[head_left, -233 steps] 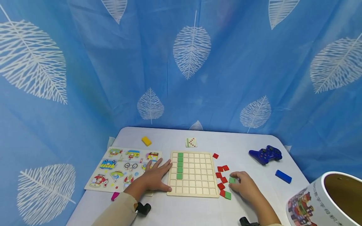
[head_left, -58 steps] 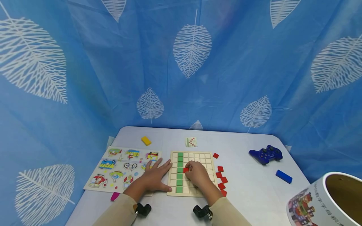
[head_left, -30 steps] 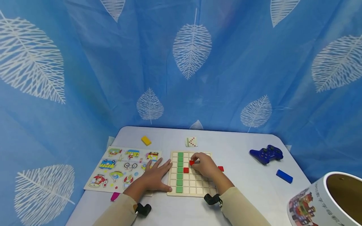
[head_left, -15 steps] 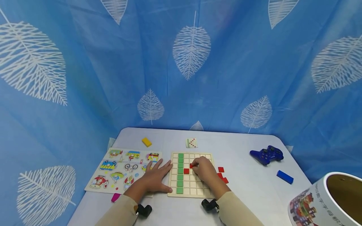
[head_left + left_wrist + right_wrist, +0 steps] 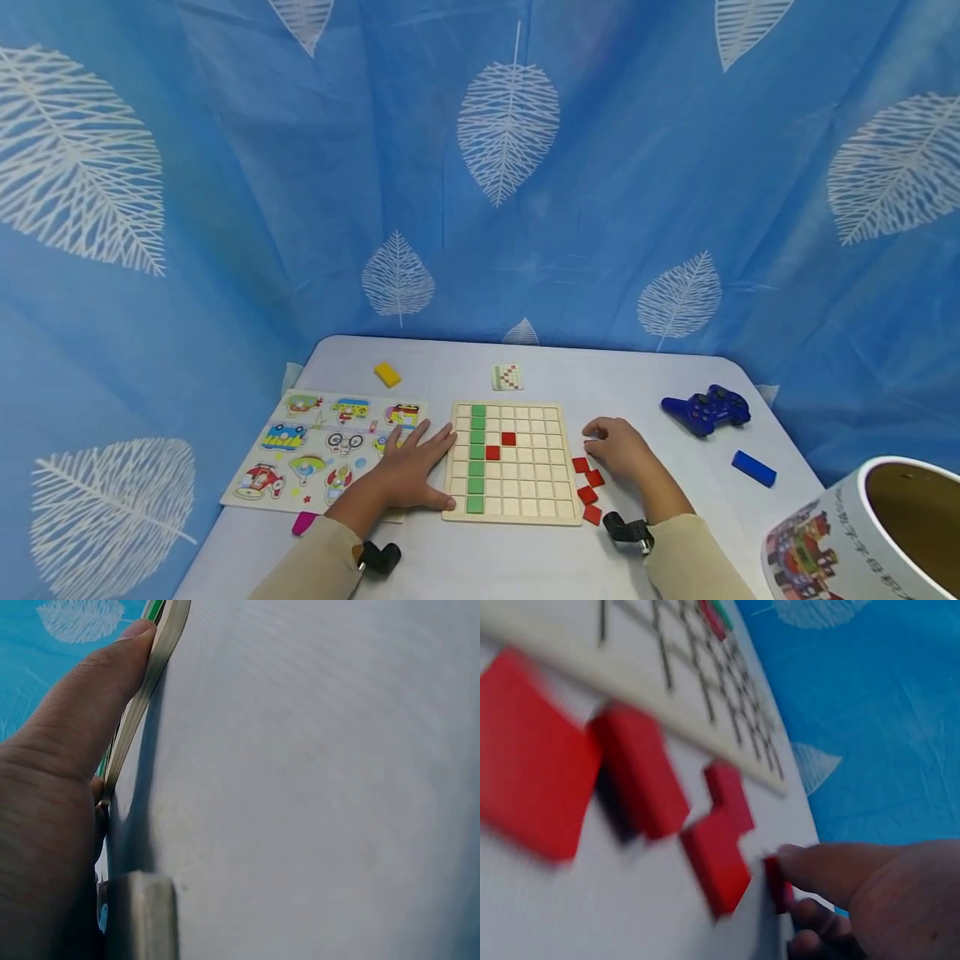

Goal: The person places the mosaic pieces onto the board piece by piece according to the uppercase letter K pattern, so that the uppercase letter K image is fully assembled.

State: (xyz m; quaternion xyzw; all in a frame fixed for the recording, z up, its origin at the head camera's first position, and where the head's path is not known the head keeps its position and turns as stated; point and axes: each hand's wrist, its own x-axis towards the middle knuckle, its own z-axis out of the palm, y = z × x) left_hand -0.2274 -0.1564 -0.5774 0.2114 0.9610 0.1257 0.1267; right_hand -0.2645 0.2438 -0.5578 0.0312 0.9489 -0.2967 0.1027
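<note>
In the lower middle of the head view, a wooden grid board (image 5: 512, 462) lies on the white table (image 5: 675, 525). A column of green tiles (image 5: 477, 457) fills the second column from the left of the board, and two red tiles (image 5: 500, 446) sit in cells just right of it, one a row higher than the other.

The left hand (image 5: 412, 468) lies flat with the fingers spread, partly on the picture puzzle (image 5: 315, 446) at the left, and its thumb presses on the left edge of the board. The left wrist view shows this thumb (image 5: 90, 697) against the thin board edge.

The right hand (image 5: 618, 447) is on the table just right of the board, fingers bent down, beside a group of loose red tiles (image 5: 587, 487). In the right wrist view the fingertips (image 5: 810, 866) touch one red tile (image 5: 778, 885) that stands on its edge; the view is blurred, so I cannot tell if the hand really pinches it.

Further right lie a blue game controller (image 5: 705, 409) and a blue block (image 5: 752, 468). A small pattern card (image 5: 507, 377) and a yellow block (image 5: 387, 374) lie beyond the board.
</note>
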